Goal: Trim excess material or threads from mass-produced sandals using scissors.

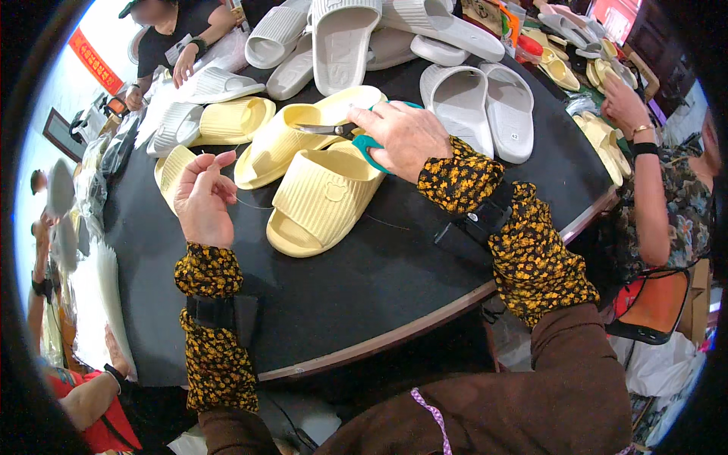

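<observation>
My right hand (406, 140) grips a pair of scissors (322, 130) with teal handles, their dark blades pointing left over the yellow slippers. My left hand (203, 199) pinches a thin thread (254, 206) that runs to the nearest yellow slipper (326, 197), which has a ribbed strap with a raised bear outline. Behind it lies another yellow slipper (280, 144), partly beneath the blades. One more yellow slipper (173, 174) is half hidden behind my left hand. A loose strand (387, 223) lies on the black table right of the nearest slipper.
Grey slippers (345, 45) are piled at the far side of the black table (364, 296); a grey pair (478, 106) lies beyond my right hand. A white stack of sheets (102, 303) stands left. Co-workers sit far left, near left and right, with yellow slippers (599, 144) by the right one.
</observation>
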A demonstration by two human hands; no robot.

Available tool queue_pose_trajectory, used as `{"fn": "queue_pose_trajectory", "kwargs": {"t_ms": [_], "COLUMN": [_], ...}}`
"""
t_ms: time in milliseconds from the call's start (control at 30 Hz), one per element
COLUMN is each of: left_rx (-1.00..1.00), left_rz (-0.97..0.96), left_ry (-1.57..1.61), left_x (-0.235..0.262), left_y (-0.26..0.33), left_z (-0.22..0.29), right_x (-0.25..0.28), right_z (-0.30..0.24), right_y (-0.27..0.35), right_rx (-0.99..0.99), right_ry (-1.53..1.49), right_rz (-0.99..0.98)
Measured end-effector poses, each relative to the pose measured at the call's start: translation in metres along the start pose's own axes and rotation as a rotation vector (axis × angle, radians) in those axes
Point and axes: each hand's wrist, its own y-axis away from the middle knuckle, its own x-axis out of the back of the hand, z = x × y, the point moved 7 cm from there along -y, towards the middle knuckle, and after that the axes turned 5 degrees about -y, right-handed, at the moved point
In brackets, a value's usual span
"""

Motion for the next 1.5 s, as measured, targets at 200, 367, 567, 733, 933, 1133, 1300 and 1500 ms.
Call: {"fn": "queue_pose_trajectory", "kwargs": {"t_ms": [200,367,567,733,933,1133,1300,1500], "left_rx": [-0.018,-0.029,-0.076,-0.208,-0.551,-0.546,-0.322,-0.070], "left_rz": [0.016,-0.001,0.015,0.025,0.109,0.449,0.736,0.995], "left_ry": [0.007,0.035,0.018,0.003,-0.236,-0.425,-0.403,-0.404], "left_x": [0.001,0.000,0.005,0.009,0.031,0.134,0.228,0.322], "left_y": [0.000,-0.004,-0.004,0.009,0.089,0.185,0.262,0.362], "left_z": [0.002,0.001,0.006,0.046,0.122,0.107,0.095,0.043], "right_x": [-0.003,0.000,0.000,0.001,0.010,-0.007,0.000,-0.024], "right_z": [0.000,0.002,0.007,0.007,-0.002,0.002,0.022,0.047], "right_y": [0.000,-0.001,-0.004,-0.001,0.004,0.002,0.000,-0.005], "right_rx": [-0.019,-0.060,-0.064,-0.059,-0.103,-0.127,-0.077,-0.110], "right_ry": [-0.051,-0.082,-0.126,-0.087,-0.134,-0.160,-0.214,-0.264], "right_rz": [-0.028,-0.081,-0.009,0.081,0.033,0.027,0.098,0.128]}}
